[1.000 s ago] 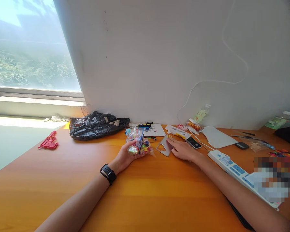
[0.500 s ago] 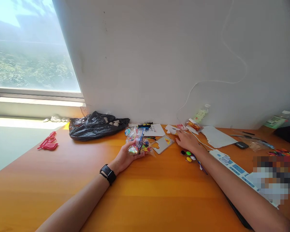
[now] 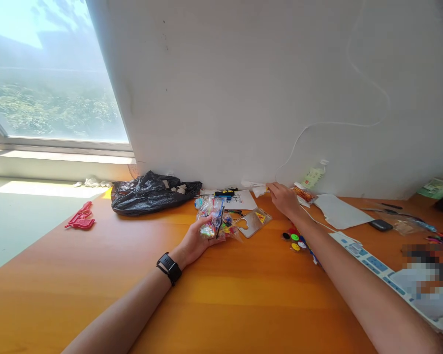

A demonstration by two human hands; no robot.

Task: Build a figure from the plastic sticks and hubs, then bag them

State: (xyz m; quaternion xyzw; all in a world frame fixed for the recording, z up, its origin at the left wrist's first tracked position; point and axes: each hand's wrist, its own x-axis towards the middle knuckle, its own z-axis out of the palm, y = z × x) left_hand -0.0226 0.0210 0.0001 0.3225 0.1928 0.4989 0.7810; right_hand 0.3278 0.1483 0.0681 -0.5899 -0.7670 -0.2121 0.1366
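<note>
My left hand (image 3: 195,241), with a black watch on its wrist, is closed around a clear plastic bag (image 3: 214,221) of small multicoloured pieces, held low over the table. Farther off, near the wall, my right hand (image 3: 283,197) has its fingers closed at the edge of a white crumpled piece (image 3: 257,188). The piece is blurred, and I cannot tell whether it is paper or plastic. Between the hands lies a clear flat package (image 3: 254,222) with a yellow label. Small round coloured pieces (image 3: 295,240) sit below my right forearm.
A black plastic bag (image 3: 151,196) and a red toy gun (image 3: 81,217) are at the left. Behind the hands lies a printed sheet (image 3: 245,199). To the right are a white power strip (image 3: 376,265), a white sheet (image 3: 341,211), a bottle (image 3: 313,177) and a black case (image 3: 381,224).
My right hand has moved back toward the wall, and the white piece has shifted up with it. My left hand keeps its hold on the clear bag. The view has turned slightly left.
</note>
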